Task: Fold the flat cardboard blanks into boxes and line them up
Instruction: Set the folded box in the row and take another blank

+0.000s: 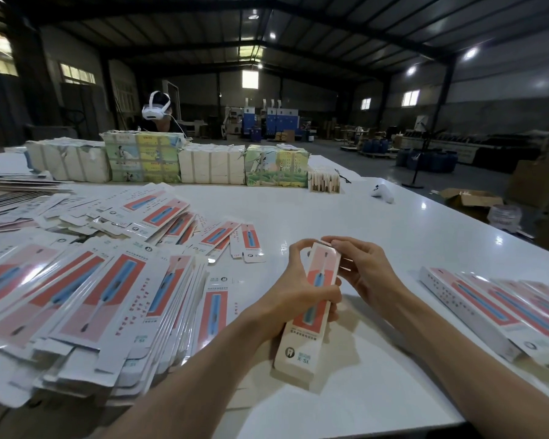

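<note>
left hand (pixel 293 291) is gripping the long pink-and-white cardboard box (pixel 298 346) lower centre, right hand (pixel 366 270) pinching its top flap (pixel 327 244), possibly creasing it if forced.

Both forearms are bare and come in from the near edge (left one from near-left, right one from near-right), converging at centre. The L hand (pixel 298 289) grips the box (pixel 301 350) round its middle, fingers curled about it, w/ one finger stretched up along the left edge toward the far end. The R hand (pixel 366 270) sits just right of it, wrist bent, w/ fingertips (pixel 332 240) pinching the box's far end.
</note>
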Action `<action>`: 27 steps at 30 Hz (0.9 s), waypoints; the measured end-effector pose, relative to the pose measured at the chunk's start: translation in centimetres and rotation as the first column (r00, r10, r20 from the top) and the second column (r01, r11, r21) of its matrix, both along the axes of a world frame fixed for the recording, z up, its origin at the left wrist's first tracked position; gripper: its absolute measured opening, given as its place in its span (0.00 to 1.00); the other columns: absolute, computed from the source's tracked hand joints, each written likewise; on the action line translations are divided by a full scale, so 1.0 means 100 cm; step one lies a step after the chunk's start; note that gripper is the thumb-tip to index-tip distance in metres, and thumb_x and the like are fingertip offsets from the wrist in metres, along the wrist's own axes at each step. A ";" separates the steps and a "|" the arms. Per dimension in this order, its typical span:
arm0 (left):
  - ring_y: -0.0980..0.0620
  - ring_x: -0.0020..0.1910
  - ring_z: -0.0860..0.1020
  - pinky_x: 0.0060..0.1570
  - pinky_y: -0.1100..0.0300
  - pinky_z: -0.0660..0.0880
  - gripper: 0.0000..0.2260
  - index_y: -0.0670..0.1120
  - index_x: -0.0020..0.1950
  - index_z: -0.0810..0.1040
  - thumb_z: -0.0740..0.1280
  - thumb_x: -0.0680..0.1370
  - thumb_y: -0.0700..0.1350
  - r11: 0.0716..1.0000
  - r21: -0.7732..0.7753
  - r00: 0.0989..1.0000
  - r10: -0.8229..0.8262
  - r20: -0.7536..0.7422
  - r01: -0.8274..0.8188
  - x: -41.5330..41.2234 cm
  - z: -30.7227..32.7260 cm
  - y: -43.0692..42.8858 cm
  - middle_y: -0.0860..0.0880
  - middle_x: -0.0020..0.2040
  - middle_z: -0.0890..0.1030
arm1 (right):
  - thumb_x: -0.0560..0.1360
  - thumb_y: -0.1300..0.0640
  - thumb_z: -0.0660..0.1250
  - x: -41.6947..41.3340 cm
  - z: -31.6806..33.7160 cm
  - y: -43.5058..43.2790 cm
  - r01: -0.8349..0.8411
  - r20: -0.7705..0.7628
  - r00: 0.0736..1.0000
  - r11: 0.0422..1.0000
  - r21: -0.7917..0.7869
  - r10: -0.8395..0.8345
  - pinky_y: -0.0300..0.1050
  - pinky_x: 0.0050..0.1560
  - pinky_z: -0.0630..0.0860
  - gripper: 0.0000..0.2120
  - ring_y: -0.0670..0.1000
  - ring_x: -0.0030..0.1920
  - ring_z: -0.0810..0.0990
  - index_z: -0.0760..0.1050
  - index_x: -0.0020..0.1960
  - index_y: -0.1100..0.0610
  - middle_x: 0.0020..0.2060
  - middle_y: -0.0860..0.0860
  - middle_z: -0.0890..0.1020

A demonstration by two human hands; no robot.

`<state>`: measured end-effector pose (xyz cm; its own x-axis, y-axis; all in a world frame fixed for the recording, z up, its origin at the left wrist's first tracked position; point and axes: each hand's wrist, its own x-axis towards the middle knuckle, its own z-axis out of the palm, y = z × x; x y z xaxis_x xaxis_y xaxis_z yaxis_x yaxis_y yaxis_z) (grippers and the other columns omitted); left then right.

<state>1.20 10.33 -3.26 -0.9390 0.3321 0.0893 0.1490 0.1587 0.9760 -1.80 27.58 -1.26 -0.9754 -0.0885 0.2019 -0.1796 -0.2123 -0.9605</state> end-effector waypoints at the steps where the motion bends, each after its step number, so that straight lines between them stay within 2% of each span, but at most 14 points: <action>1: 0.48 0.41 0.88 0.36 0.62 0.82 0.41 0.73 0.70 0.55 0.79 0.73 0.46 1.000 -0.006 1.000 0.007 -0.012 -0.008 0.000 0.000 0.000 0.48 0.56 0.81 | 0.84 0.61 0.65 0.000 0.000 0.000 0.004 0.003 1.000 1.000 -0.001 -0.004 0.45 0.46 0.84 0.11 0.59 0.52 0.86 0.85 0.58 0.64 0.54 0.64 0.87; 6: 0.49 0.42 0.88 0.37 0.60 0.83 0.47 0.79 0.70 0.54 0.81 0.71 0.45 1.000 0.025 0.999 0.004 -0.036 -0.003 0.001 0.000 -0.001 0.47 0.60 0.79 | 0.85 0.62 0.65 0.000 0.000 0.004 -0.030 0.009 1.000 1.000 -0.007 0.030 0.45 0.47 0.84 0.12 0.59 0.54 0.87 0.85 0.59 0.64 0.56 0.63 0.87; 10: 0.53 0.43 0.88 0.37 0.62 0.83 0.47 0.77 0.74 0.54 0.80 0.72 0.45 1.000 0.003 0.999 0.001 -0.049 -0.001 0.002 0.002 0.000 0.48 0.62 0.78 | 0.84 0.62 0.65 0.000 0.002 0.007 -0.066 0.009 0.998 0.998 -0.010 0.066 0.46 0.49 0.84 0.12 0.60 0.55 0.87 0.86 0.58 0.65 0.56 0.62 0.87; 14: 0.54 0.44 0.87 0.37 0.62 0.82 0.44 0.75 0.73 0.57 0.80 0.73 0.45 1.000 0.013 0.998 -0.009 -0.055 0.010 0.004 0.003 0.000 0.48 0.61 0.79 | 0.84 0.63 0.64 0.000 0.002 0.007 -0.063 0.012 0.998 0.998 -0.016 0.063 0.46 0.49 0.84 0.12 0.60 0.55 0.87 0.86 0.57 0.64 0.56 0.62 0.87; 18: 0.52 0.42 0.88 0.36 0.63 0.82 0.41 0.72 0.72 0.59 0.79 0.74 0.42 1.000 0.024 0.999 -0.005 -0.045 0.006 0.005 0.005 0.000 0.47 0.58 0.80 | 0.84 0.61 0.64 0.000 0.002 0.007 -0.066 -0.020 0.998 0.998 -0.003 0.066 0.47 0.51 0.85 0.13 0.62 0.57 0.86 0.87 0.57 0.62 0.56 0.63 0.86; 21: 0.46 0.41 0.88 0.38 0.60 0.83 0.40 0.73 0.69 0.60 0.79 0.73 0.41 0.997 0.080 1.000 -0.009 -0.022 0.011 0.006 0.006 -0.003 0.44 0.58 0.81 | 0.83 0.56 0.64 0.001 0.002 0.004 -0.102 -0.064 0.993 0.995 0.011 0.102 0.49 0.55 0.84 0.14 0.61 0.57 0.86 0.87 0.58 0.61 0.56 0.63 0.86; 23: 0.44 0.41 0.88 0.38 0.59 0.83 0.40 0.74 0.68 0.61 0.79 0.72 0.40 0.993 0.117 1.000 -0.008 -0.010 0.009 0.006 0.006 -0.003 0.43 0.57 0.82 | 0.80 0.54 0.66 0.002 0.002 0.000 -0.105 -0.087 0.991 0.994 0.014 0.106 0.48 0.54 0.84 0.15 0.60 0.57 0.86 0.85 0.60 0.60 0.56 0.63 0.86; 25: 0.44 0.40 0.88 0.37 0.59 0.83 0.40 0.74 0.68 0.61 0.78 0.72 0.40 0.990 0.138 1.000 0.013 0.000 -0.012 0.004 0.006 -0.004 0.42 0.56 0.82 | 0.80 0.56 0.68 0.002 0.002 -0.002 -0.099 -0.072 0.993 0.995 -0.009 0.098 0.46 0.50 0.84 0.15 0.60 0.55 0.86 0.81 0.66 0.58 0.54 0.62 0.86; 27: 0.46 0.38 0.88 0.35 0.61 0.82 0.39 0.74 0.67 0.61 0.78 0.73 0.41 0.987 0.149 0.998 0.058 -0.006 -0.056 0.001 0.006 -0.006 0.44 0.53 0.82 | 0.81 0.58 0.70 0.003 0.001 -0.002 -0.112 -0.055 0.992 0.993 -0.032 0.110 0.45 0.51 0.84 0.18 0.61 0.56 0.87 0.76 0.70 0.58 0.55 0.62 0.87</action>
<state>1.32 9.73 -2.67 -0.9548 0.2604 0.1432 0.1536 0.0203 0.9879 -1.51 27.34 -1.11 -0.9476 -0.1880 0.2583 -0.2038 -0.2669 -0.9419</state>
